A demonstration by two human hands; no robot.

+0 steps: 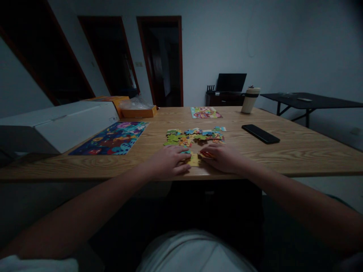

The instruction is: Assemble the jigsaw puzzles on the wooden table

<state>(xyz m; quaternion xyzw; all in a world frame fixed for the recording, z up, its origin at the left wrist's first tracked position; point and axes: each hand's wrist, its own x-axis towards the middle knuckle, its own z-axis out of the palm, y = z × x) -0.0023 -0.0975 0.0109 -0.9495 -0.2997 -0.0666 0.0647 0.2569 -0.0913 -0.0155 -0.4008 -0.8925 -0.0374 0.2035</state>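
Both hands low at the near edge of the wooden table [297,151]. Left hand [167,160] palm down, fingers curled loosely, fingertips touching a yellow puzzle piece [194,160] that lies flat just inside the table edge. Right hand [224,156] just beside it, fingertips pinching a red-striped piece [206,154] against the tabletop. Loose pile of puzzle pieces [195,136] directly beyond the hands, near but apart.

Bare wood to the right between the pile and a black phone [260,133]. Finished puzzle board [112,138] to the left, butted against a white box [65,122]. Far edge: small puzzle picture [205,112], tumbler [250,99], orange boxes [133,107] with a plastic bag.
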